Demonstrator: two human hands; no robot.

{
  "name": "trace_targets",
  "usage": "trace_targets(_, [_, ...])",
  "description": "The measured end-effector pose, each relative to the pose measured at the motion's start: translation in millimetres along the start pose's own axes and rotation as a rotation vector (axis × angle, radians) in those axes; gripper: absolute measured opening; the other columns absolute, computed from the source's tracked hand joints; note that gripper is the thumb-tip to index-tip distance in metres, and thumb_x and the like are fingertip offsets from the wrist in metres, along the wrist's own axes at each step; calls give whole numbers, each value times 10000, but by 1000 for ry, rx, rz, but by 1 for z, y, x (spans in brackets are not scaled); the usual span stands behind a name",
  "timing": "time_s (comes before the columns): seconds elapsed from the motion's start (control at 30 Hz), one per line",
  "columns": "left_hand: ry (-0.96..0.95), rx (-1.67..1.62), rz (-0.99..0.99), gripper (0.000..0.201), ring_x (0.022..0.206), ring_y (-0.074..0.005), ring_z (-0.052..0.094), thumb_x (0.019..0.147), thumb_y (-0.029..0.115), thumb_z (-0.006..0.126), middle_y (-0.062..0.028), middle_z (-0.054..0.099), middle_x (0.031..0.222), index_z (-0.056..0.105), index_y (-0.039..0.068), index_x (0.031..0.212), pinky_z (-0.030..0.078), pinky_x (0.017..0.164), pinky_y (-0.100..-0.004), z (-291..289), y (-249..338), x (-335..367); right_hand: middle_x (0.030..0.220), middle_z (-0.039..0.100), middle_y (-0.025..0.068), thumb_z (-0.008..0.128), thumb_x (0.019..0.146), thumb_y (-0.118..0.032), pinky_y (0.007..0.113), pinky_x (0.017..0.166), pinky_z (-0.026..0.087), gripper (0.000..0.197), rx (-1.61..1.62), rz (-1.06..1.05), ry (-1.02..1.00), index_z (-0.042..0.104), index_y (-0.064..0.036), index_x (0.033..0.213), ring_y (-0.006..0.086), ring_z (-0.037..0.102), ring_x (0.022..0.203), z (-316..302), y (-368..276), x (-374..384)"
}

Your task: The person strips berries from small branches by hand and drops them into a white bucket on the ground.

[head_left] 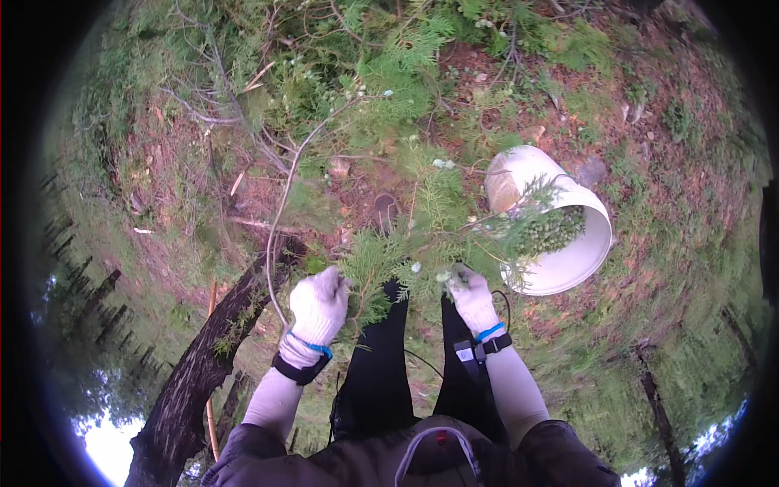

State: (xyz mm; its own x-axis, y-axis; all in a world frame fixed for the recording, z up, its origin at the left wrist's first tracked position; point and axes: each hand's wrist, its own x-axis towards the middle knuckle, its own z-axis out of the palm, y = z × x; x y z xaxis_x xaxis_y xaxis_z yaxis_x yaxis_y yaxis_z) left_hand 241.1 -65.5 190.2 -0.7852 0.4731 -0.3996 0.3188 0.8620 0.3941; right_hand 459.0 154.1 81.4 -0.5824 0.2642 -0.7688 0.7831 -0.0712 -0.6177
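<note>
Hands: left hand (318,304) grips cedar sprig (381,264); right hand (471,299) picks beside it

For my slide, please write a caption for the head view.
Two gloved hands, left hand and right hand, hold a conifer branch beside a white bucket of green cones.

a dark leaning tree trunk (207,357) crosses the lower left; up and to its right, reddish-brown bare soil (357,191) strewn with dry twigs; a flat grey stone (591,172) lies well to the right of the trunk, on the far slope; pale dead sticks (243,81) sit above the trunk; mossy green ground (649,325) spreads far right of it
</note>
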Motion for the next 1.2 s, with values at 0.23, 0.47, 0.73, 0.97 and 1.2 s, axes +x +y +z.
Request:
trace_targets(0.23, [-191,-112,-104,206,622,-396,625,852,243,698,-171,600,650,602,76,778,468,536,-481,-13,137,-34,1367,577,157,544,1002,-260,467,1021,478,518,1282,-72,-122,437,-58,1467,317,556,1201,-55,13,-18])
trace_targets(0.47, [-246,-170,-148,293,650,-422,607,924,320,642,-189,582,660,601,56,804,452,561,-466,15,231,-43,1282,607,142,572,993,-324,399,927,527,533,1508,-5,156,470,-47,1436,275,601,1037,-101,-42,11])
trace_targets(0.73, [-247,-66,-114,270,679,-420,619,919,311,644,-180,598,680,604,71,803,452,565,-492,52,261,-57,1210,624,133,599,969,-374,377,881,548,600,1159,185,306,452,-35,1442,239,595,924,-211,63,51])
trace_targets(0.97, [-483,-65,-47,286,728,-413,625,885,312,660,-183,610,710,615,36,822,467,614,-475,52,254,-58,1148,640,125,622,947,-418,358,840,566,662,1616,-84,218,437,-25,1447,207,590,824,-160,-16,-29])
trace_targets(1.2, [-501,-98,-104,290,714,-430,611,896,304,654,-212,603,718,623,19,848,474,611,-465,38,263,-62,1085,655,116,646,926,-462,339,800,584,726,1071,131,388,421,-15,1452,175,585,725,-183,56,50])
